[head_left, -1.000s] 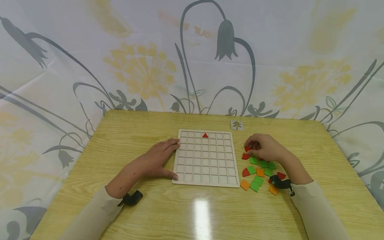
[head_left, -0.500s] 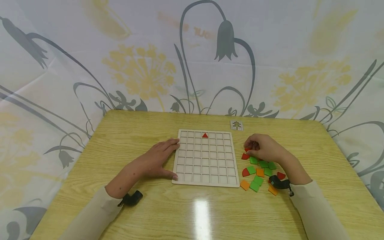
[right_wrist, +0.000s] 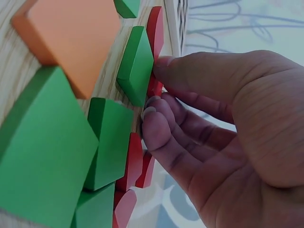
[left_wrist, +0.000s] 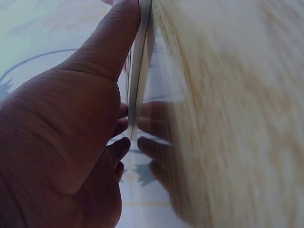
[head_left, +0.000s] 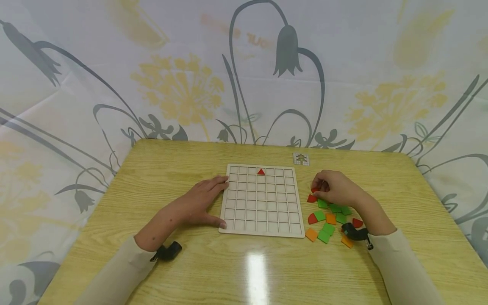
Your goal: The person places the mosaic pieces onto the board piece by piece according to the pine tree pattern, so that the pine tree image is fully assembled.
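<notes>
A pale square-gridded board (head_left: pixel 281 197) lies mid-table, with a red triangle tile (head_left: pixel 261 172) in its far row. My left hand (head_left: pixel 198 202) rests against the board's left side; its thumb touches the near corner and its fingers touch farther up the edge. In the left wrist view, the thumb (left_wrist: pixel 111 40) lies along the board's rim. On the right, my right hand (head_left: pixel 337 187) pinches a red tile (right_wrist: pixel 155 89) between thumb and fingertips, low over the loose pieces. That tile's outline is mostly hidden. Just nearer lie a red rounded tile (head_left: pixel 311 198) and a green tile (head_left: pixel 322 203).
Loose green, orange (head_left: pixel 311 235) and red tiles spread right of the board, some under the right forearm. A small patterned card (head_left: pixel 301 159) lies beyond the board's far right corner. A flower-printed sheet (head_left: pixel 251 97) hangs behind the table.
</notes>
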`<action>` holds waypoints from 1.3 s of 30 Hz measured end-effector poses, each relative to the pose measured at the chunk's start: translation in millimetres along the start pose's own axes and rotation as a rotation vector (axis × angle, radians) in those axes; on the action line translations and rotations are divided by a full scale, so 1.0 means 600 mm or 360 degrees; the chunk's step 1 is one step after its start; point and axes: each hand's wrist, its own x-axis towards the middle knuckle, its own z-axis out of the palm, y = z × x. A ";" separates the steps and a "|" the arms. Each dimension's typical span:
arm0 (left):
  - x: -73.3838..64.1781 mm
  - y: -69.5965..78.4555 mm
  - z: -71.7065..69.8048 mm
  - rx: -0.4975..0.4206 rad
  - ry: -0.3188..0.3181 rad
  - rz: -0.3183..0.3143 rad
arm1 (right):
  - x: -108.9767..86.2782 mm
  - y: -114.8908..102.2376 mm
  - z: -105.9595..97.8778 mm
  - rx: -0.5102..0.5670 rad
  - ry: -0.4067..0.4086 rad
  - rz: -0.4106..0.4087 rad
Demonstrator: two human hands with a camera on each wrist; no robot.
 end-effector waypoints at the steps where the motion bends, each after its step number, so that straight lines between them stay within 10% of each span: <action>1: 0.000 0.000 0.001 0.0003 -0.0001 0.0000 | 0.000 -0.001 0.001 -0.0010 0.0003 -0.0006; 39: 0.002 -0.004 0.003 0.0030 0.0014 0.0011 | 0.003 -0.007 0.008 -0.0198 0.0150 -0.0196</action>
